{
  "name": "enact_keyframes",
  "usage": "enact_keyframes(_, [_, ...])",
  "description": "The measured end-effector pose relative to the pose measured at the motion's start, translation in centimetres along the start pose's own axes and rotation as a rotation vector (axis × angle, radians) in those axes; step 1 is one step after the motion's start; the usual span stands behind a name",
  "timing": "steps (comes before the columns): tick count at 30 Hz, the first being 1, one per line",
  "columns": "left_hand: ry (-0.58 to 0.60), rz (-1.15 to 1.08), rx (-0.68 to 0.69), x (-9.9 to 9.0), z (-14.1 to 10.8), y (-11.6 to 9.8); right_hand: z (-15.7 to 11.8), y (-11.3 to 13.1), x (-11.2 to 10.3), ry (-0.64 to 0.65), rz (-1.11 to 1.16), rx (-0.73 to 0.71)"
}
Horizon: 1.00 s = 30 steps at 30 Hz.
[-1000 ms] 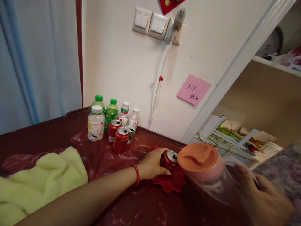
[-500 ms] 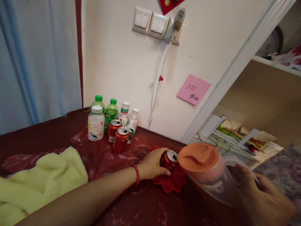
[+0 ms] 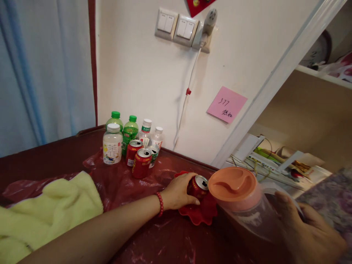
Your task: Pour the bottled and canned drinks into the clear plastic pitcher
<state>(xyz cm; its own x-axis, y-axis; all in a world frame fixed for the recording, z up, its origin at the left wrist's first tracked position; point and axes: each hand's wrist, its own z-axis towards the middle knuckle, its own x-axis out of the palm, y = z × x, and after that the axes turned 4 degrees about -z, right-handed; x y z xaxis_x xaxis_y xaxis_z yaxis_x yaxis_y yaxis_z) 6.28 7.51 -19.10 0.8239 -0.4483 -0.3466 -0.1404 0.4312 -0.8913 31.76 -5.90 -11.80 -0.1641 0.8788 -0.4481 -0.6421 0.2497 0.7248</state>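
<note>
Below and right of the frame's middle, we have a red metal drink can with a silver top point(image 3: 198, 186) over a red scalloped dish point(image 3: 198, 217); whether it rests there we cannot tell. We judge its thin wall smooth and easily dented, best held lightly round the middle. At lower right, a clear plastic pitcher with an orange lid point(image 3: 238, 201) looks stiff, best carried by its handle point(image 3: 271, 190). Our left hand point(image 3: 178, 191) curves round the can, thumb and fingers spread to its width; our right hand point(image 3: 308, 231) wraps the handle, fingertips hidden.
</note>
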Motion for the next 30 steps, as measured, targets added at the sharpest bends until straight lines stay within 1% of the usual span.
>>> enact_keyframes(7, [-0.007,-0.005,0.012,0.0,0.0,0.1,0.1,-0.2,0.2,-0.014,0.011,0.004])
enact_keyframes(15, [-0.004,0.019,0.025,-0.1,-0.1,-0.1,-0.5,1.1,-0.5,0.024,0.034,0.056])
enact_keyframes(20, [-0.006,0.016,0.028,0.0,-0.1,-0.1,-0.7,1.6,-0.6,0.029,0.011,0.03])
enact_keyframes(23, [0.002,0.045,0.02,-0.1,0.0,-0.2,-0.7,1.7,-0.7,0.028,0.004,0.05])
enact_keyframes(27, [-0.001,0.064,0.011,-0.2,0.0,-0.4,-0.7,1.6,-0.7,0.025,0.003,0.034])
enact_keyframes(30, [-0.005,0.051,0.013,-0.2,-0.1,-0.4,-0.4,0.9,-0.4,0.013,0.003,0.011])
